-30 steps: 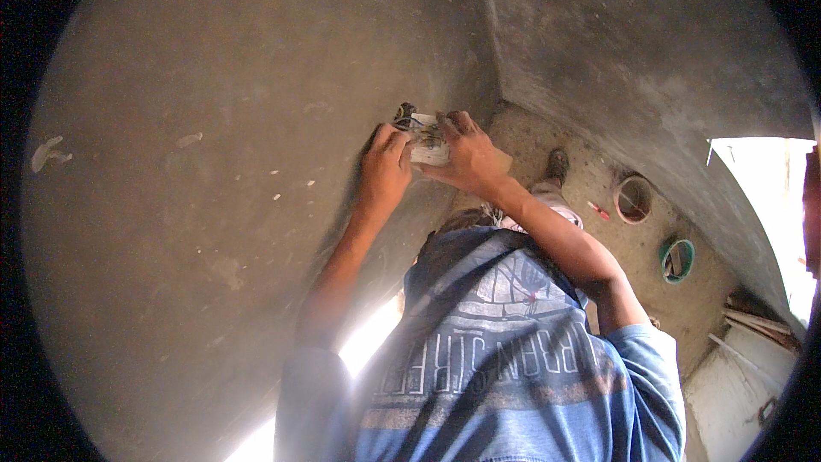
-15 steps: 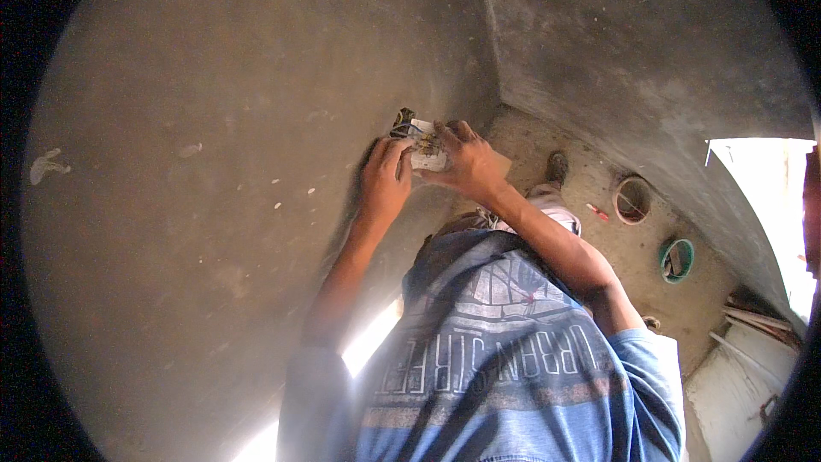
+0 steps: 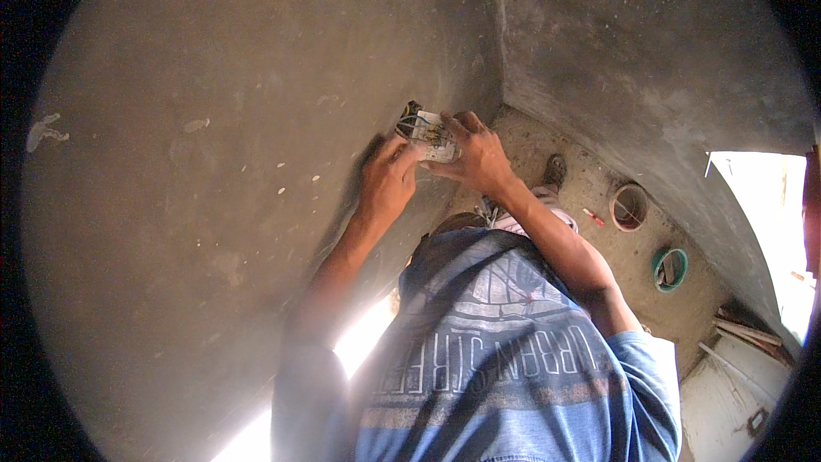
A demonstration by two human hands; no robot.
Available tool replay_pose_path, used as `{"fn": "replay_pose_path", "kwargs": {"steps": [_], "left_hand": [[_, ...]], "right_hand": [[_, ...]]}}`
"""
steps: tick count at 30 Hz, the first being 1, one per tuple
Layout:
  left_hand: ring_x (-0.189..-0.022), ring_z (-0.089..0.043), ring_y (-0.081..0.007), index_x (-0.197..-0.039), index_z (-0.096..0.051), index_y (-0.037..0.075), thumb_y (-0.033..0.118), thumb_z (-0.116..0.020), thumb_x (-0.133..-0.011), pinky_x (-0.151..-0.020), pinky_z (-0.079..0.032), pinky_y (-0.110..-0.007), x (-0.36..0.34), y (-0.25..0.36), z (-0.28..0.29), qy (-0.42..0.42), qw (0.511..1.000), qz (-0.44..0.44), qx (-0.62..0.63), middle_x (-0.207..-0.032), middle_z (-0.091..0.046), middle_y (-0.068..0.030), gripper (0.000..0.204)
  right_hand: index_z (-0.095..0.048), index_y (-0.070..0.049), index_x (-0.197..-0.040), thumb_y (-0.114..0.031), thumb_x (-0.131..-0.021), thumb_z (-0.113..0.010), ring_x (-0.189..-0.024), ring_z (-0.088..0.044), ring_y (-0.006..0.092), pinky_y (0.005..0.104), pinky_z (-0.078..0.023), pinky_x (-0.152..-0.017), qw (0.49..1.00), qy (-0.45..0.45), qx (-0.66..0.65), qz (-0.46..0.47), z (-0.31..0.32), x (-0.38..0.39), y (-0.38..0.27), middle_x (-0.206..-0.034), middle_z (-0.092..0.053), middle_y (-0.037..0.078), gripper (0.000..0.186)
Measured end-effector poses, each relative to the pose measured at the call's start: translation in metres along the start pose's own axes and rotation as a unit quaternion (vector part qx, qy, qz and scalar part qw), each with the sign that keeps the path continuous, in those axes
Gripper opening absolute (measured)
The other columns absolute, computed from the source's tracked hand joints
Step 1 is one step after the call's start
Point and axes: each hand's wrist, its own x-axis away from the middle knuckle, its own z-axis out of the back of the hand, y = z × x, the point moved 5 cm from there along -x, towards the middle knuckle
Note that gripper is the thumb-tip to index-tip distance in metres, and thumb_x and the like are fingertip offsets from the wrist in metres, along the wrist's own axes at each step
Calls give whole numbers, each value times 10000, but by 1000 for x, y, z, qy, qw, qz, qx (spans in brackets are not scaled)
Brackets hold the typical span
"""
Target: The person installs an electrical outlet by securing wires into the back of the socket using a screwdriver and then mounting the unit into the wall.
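Observation:
A white electrical faceplate (image 3: 439, 153) is turned with its back showing brass-coloured terminals, beside a dark recessed wall box (image 3: 410, 113). Bluish wires (image 3: 416, 122) run between the box and the plate. My right hand (image 3: 481, 156) grips the plate from its right side, thumb at the near edge and fingers at the far edge. Close to the plate's lower left corner, my left hand (image 3: 389, 178) has its fingers bent together beside the wall. Whatever lies between those left fingertips is hidden.
The grey plastered wall (image 3: 214, 231) fills the left and meets another wall (image 3: 599, 60) at a corner. On the floor to the right are a red-handled tool (image 3: 593, 216), a brownish round container (image 3: 615, 215) and a green bucket (image 3: 657, 271). Boards (image 3: 753, 332) lie farther right.
The plate has shifted slightly right with my right hand, and more of the wires and wall box shows. My left fingers have moved a little lower along the plate's edge.

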Motion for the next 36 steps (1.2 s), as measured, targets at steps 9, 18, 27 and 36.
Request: {"fn": "replay_pose_path", "kwargs": {"steps": [9,18,27,36], "left_hand": [[-870,-618,-354,-990,-642,17,-24,-618,-844,-735,-500,-422,11,-4,-5,74,996,43,17,-945,-610,-160,154],[-856,-634,-336,-987,-683,12,-8,-623,-859,-738,-514,-388,-2,-2,-8,54,996,59,39,-946,-633,-142,142],[-881,-637,-328,-990,-666,32,12,-643,-860,-749,-514,-394,-7,-4,-2,42,996,63,48,-960,-637,-135,134],[-896,-640,-334,-1022,-636,-11,-35,-598,-858,-767,-515,-415,-11,3,1,7,998,53,36,-998,-615,-156,169]], "right_hand": [[-533,11,-1325,-411,-671,-828,-988,-623,407,449,-523,-841,1000,-18,11,20,3,-3,3,-1159,-571,228,832],[-509,10,-1351,-438,-670,-826,-1018,-620,413,449,-524,-858,999,-34,14,31,2,-6,7,-1198,-559,238,874],[-515,17,-1341,-432,-662,-828,-1029,-615,405,446,-520,-873,999,-46,2,28,7,-10,5,-1201,-559,228,872],[-498,2,-1363,-452,-681,-817,-1050,-605,406,449,-516,-884,997,-53,16,48,9,-13,5,-1209,-553,231,879]]}}
